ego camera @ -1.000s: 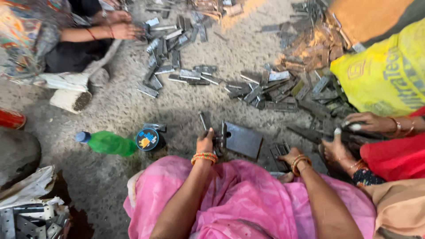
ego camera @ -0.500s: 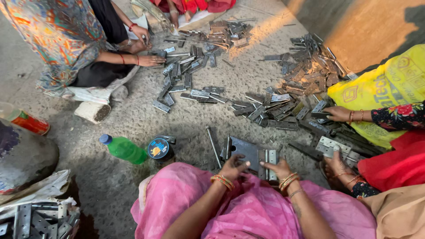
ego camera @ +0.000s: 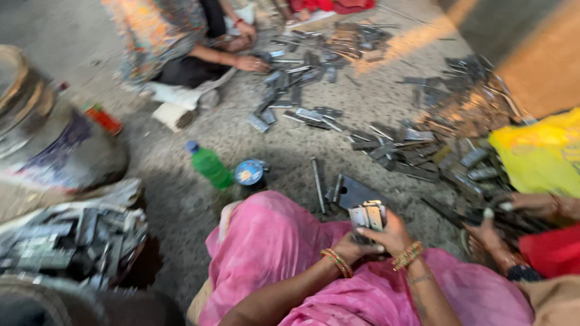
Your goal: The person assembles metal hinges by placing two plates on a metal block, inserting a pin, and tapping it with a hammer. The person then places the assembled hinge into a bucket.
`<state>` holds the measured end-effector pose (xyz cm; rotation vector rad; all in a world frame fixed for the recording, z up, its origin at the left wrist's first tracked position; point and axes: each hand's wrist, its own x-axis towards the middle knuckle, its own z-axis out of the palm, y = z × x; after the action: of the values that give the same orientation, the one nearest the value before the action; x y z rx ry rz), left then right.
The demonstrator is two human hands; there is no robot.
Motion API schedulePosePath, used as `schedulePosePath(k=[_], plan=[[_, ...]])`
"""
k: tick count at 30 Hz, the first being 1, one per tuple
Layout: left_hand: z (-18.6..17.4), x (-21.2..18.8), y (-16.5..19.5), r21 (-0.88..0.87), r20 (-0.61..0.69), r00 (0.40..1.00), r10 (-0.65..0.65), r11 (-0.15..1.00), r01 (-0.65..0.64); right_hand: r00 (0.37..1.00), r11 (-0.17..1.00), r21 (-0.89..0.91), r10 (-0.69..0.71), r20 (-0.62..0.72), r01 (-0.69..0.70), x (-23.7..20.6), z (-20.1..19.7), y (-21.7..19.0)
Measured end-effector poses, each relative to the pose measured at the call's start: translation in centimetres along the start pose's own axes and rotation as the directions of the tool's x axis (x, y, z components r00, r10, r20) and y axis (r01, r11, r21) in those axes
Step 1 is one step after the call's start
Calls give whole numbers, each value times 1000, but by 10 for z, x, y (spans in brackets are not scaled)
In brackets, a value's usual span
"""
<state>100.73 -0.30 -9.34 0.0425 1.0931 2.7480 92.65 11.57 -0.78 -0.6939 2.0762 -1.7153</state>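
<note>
Both hands, left hand (ego camera: 349, 247) and right hand (ego camera: 391, 235), fingers clamped on small metal plates (ego camera: 367, 215)

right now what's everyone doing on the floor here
A person in a pink garment sits on the floor and holds a small stack of flat grey metal pieces in front of them, left hand under it and right hand around it. A dark metal plate lies on the floor just beyond. More metal pieces are strewn across the floor, and other people around them reach into the scatter. A green bottle and a round tin sit to the left.
</note>
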Motion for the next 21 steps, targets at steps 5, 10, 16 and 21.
schedulePosePath(k=[5,10,16,21], plan=[[18,-17,-3,-21,-15,998,60,998,-60,994,986,-167,34,106,-16,-12,-2,-20],[24,-27,4,38,-84,990,113,993,-110,995,985,-170,18,96,-1,-19,1,-26],[22,-40,28,80,-141,959,245,969,-235,982,940,-316,-79,169,130,-10,-11,-15],[33,-63,90,243,-198,832,518,849,-470,937,951,141,-298,183,275,1,-20,6]])
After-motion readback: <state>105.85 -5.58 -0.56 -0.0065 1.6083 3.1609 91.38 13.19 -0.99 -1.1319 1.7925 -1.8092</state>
